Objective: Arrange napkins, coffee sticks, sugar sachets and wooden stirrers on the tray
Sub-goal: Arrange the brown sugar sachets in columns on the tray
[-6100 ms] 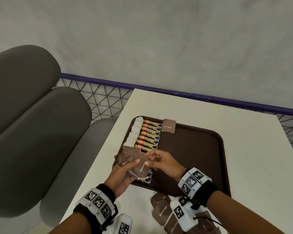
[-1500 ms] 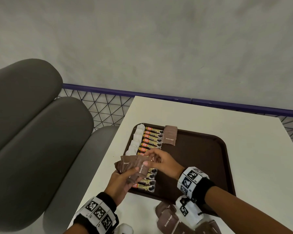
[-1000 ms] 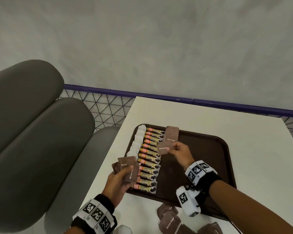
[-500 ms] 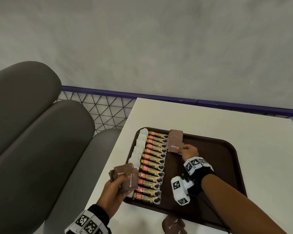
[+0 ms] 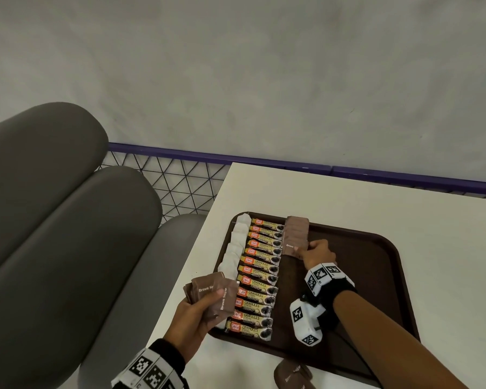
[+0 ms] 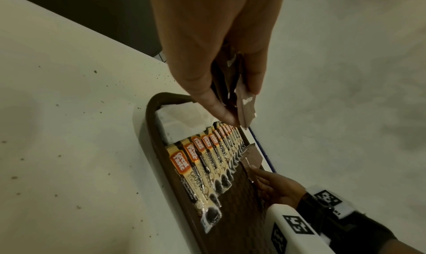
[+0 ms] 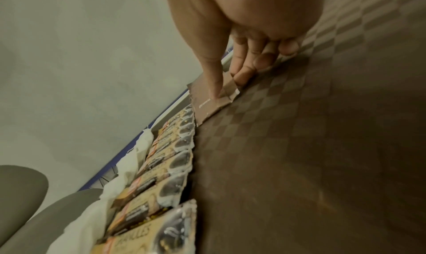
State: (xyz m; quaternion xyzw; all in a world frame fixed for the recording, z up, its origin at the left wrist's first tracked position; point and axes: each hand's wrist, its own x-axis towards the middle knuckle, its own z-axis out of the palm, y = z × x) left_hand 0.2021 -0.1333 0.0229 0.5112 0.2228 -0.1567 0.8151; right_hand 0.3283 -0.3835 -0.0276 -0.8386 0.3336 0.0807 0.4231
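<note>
A dark brown tray [image 5: 376, 279] lies on the white table. White napkins [image 5: 236, 249] line its left edge, and a column of coffee sticks [image 5: 260, 279] lies beside them. At the far end is a short overlapping row of brown sugar sachets [image 5: 295, 234]. My right hand [image 5: 302, 249] pinches the nearest sachet [image 7: 211, 103] of that row, thumb on top, low against the tray floor [image 7: 311, 148]. My left hand [image 5: 213, 299] grips a fan of brown sugar sachets [image 5: 212, 290] above the tray's near left corner. No wooden stirrers are in view.
More brown sachets [image 5: 292, 374] lie on the table in front of the tray's near edge. Grey seat cushions [image 5: 68, 234] stand to the left of the table, and a purple rail with wire mesh [image 5: 174, 189] runs behind it. The tray's right half is bare.
My right hand took one sachet from the bundle in my left hand, carried it to the tray's far end and lowered it against the sachet row. The left hand stayed near the tray's corner.
</note>
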